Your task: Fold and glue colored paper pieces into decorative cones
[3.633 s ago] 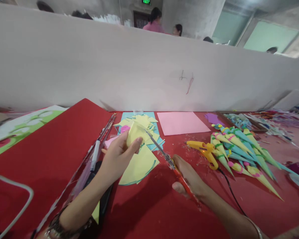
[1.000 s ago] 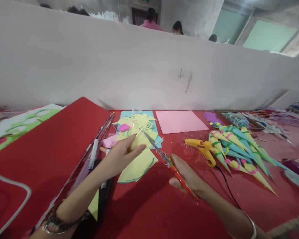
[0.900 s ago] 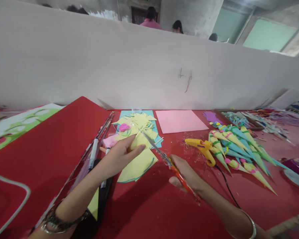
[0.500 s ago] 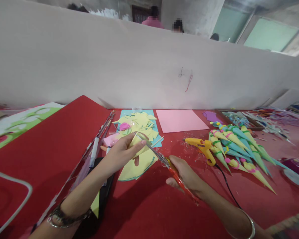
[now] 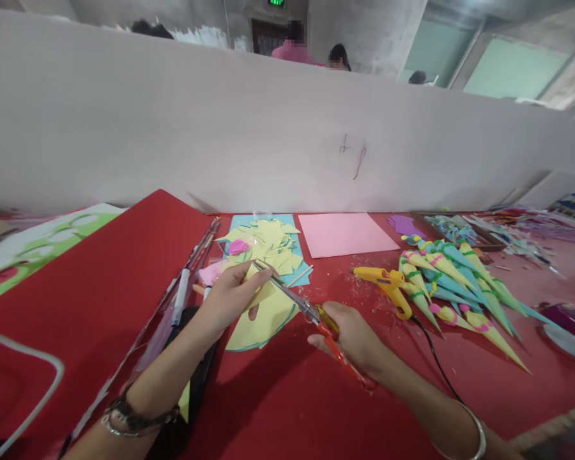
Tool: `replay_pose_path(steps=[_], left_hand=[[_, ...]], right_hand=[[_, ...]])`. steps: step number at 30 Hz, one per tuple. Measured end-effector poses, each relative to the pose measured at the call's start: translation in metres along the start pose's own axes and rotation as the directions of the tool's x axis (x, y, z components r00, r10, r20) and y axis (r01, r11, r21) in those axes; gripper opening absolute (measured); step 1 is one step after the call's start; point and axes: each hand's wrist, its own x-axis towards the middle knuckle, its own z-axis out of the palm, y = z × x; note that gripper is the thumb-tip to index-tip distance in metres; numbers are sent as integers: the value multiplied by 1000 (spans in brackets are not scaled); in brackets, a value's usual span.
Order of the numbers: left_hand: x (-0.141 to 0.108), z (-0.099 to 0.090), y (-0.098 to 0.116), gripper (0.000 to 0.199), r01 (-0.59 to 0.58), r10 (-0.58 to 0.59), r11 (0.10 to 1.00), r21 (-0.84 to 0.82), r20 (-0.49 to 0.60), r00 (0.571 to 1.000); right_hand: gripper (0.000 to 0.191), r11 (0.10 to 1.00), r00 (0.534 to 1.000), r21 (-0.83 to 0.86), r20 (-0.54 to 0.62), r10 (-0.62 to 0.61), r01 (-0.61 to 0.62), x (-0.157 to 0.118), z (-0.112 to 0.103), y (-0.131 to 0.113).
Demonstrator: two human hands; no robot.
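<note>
A small piece of yellow paper (image 5: 252, 271) is pinched between the thumb and fingers of the left hand (image 5: 230, 297), raised over the work surface. The right hand (image 5: 357, 335) grips scissors (image 5: 306, 308) by their red and yellow handles, and the blades reach across to the paper at the left fingertips. How far apart the blades stand is too small to tell.

Beneath the left hand lie larger yellow sheets (image 5: 268, 326) with curved teal edges. Just beyond them, a loose heap of yellow cut pieces (image 5: 271, 239) covers part of a light blue sheet (image 5: 290, 220), with a bright pink item (image 5: 238, 247) at its left side. Right of the heap, a pink sheet (image 5: 347, 235) lies flat on the red tabletop (image 5: 287, 409). Farther right are a yellow glue gun (image 5: 388, 281) with a black cord and a pile of decorated yellow, green and blue paper cones (image 5: 460, 275). A white-barrelled marker (image 5: 181, 297) lies left of the sheets, near a large red board (image 5: 124, 262). People (image 5: 294, 51) show beyond the pale partition (image 5: 220, 128).
</note>
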Motion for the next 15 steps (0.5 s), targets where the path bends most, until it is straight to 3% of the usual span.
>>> replay_pose_path(steps=[6,8,10,11,15], left_hand=[[7,-7,1,24,87,-94,995,-48,-158,983],[20,-15,2,25,83,-72,996,45,-208,975],[40,-23,1,29,20,51,956,293,-234,971],[51,-26,0,30,12,72,941,338,-235,969],[90,-33,-14,27,41,46,876,480,-168,985]], right_hand=[[41,997,999,-67,5,32,-32,2,-2,-1],[40,995,999,-92,5,49,-49,3,-2,1],[39,991,999,-127,2,48,-47,4,-1,3],[39,988,999,-149,2,43,-42,5,-1,4],[40,969,999,-245,4,41,-38,6,2,6]])
